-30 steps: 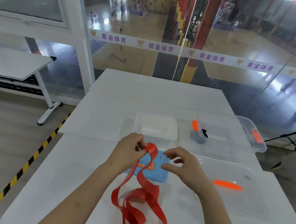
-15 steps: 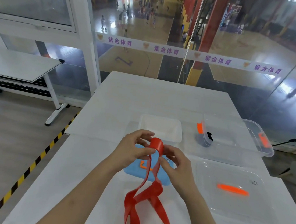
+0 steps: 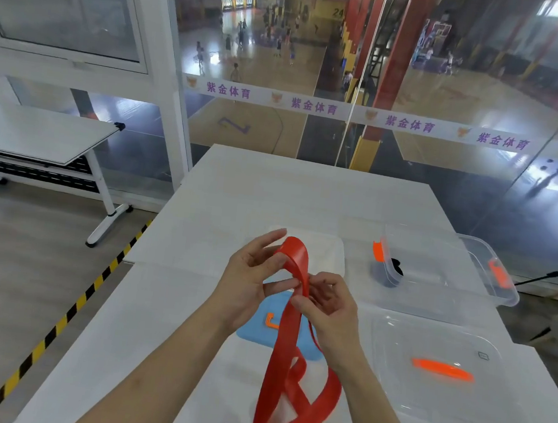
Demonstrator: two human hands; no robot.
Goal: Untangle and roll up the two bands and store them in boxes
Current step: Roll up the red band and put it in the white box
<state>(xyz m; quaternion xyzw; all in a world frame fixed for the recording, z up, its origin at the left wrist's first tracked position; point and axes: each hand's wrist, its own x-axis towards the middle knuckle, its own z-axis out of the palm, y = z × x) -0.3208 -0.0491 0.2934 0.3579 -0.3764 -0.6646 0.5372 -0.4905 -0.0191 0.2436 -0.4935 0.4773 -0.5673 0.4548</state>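
The fingers [image 3: 269, 241] of the left hand [image 3: 249, 287] are spread and only lightly bent. The thumb reaches across to the red band [image 3: 285, 346] and presses it against the middle fingers just below its top fold. The fingers [image 3: 326, 287] of the right hand [image 3: 333, 308] curl inward, and the thumb pinches the same band a little lower, right beside the left thumb. Both hands hold the band up above the desk [image 3: 192, 305]. Its top arches over between the hands, and the rest hangs down in twisted, crossing loops towards the lower edge of the view; whether these touch the desk I cannot tell.

Under the hands a blue lid [image 3: 254, 336] with an orange clip lies flat on the desk. Just beyond the hands stands a white box [image 3: 327, 251], open at the top. To the right stands a clear box [image 3: 453, 278] with orange clips at both ends, and a dark roll [image 3: 393, 275] shows through its left end wall. Nearer, on the right, lies a clear lid [image 3: 424, 392] with an orange clip, apart from the band.
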